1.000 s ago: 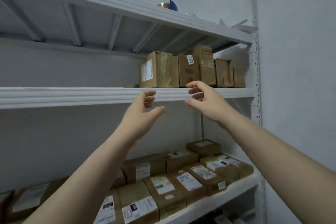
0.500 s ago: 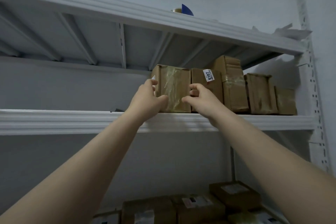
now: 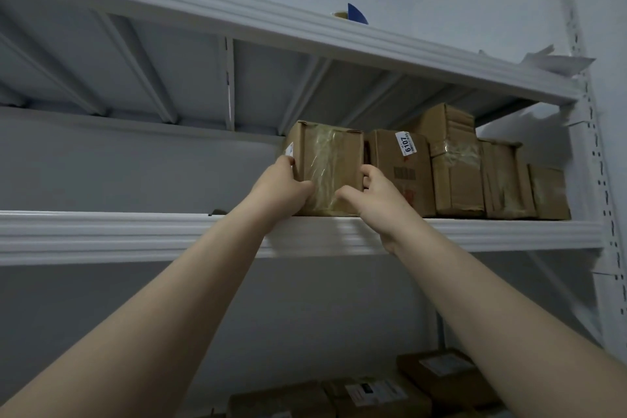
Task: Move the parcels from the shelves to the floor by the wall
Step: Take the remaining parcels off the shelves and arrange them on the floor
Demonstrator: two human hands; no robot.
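Note:
A taped brown cardboard parcel (image 3: 327, 159) stands at the left end of a row on the upper white shelf (image 3: 135, 234). My left hand (image 3: 278, 190) grips its left side with the thumb across the front. My right hand (image 3: 376, 195) grips its right side, fingers curled into the gap beside the neighbouring parcel marked 6107 (image 3: 402, 170). The parcel still rests on the shelf. Three more brown parcels (image 3: 454, 163) stand in the row to the right.
A white shelf board (image 3: 237, 17) runs overhead, with a blue object (image 3: 356, 13) on top. The rack's perforated upright (image 3: 604, 200) stands at the right by the wall. Several labelled parcels (image 3: 373, 394) lie on the lower shelf.
Both hands rose from in front of the shelf edge and closed on the sides of the leftmost parcel. The view tilted upward and drew closer to the shelf.

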